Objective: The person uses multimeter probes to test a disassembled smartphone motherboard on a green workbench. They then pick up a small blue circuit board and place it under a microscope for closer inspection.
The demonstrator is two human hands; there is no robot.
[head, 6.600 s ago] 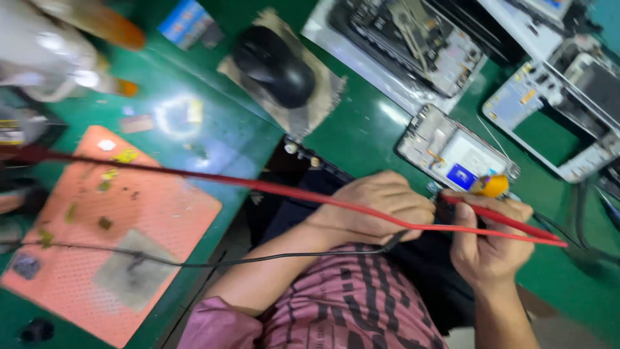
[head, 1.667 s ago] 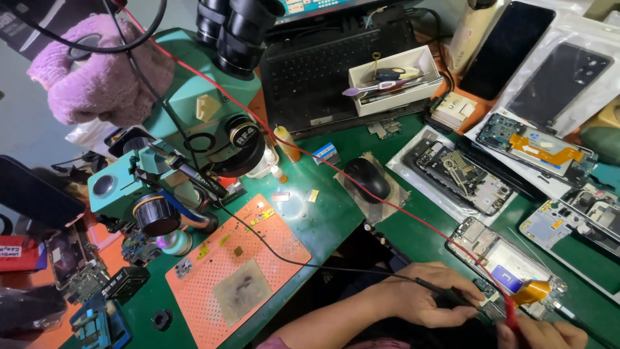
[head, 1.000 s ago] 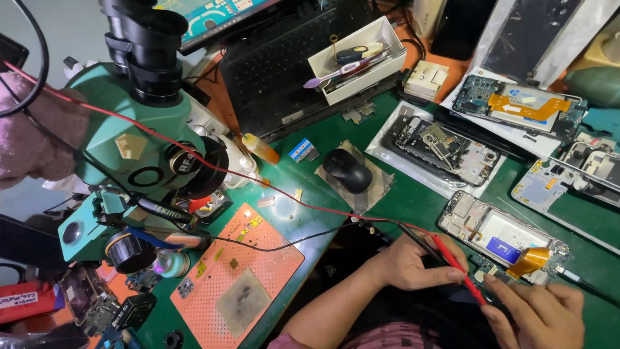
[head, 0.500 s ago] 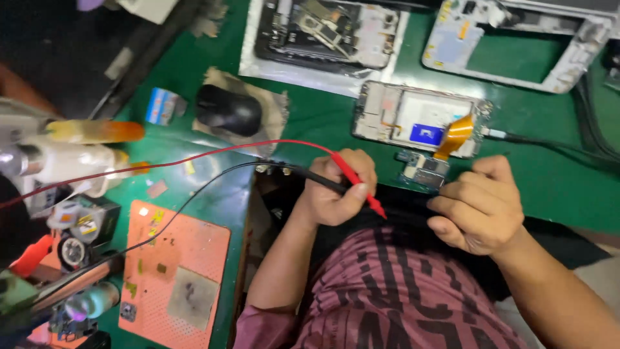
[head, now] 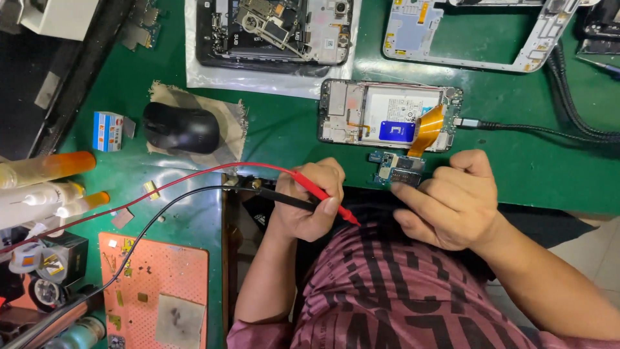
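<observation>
The left hand [head: 309, 203] is curled around two test probes, one red [head: 320, 192] and one black [head: 284, 197], their tips pointing toward the right hand [head: 452, 203]. That hand is closed in a loose fist, its fingertips pinching a small circuit board [head: 397, 168] (joined by an orange ribbon [head: 423, 129]) just below the opened phone [head: 387, 116] on the green mat [head: 284, 129].

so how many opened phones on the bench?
3 whole ones: a dark phone top centre on plastic, a white frame top right, a cabled phone above the hands. Another may be cut off at the right edge.
</observation>
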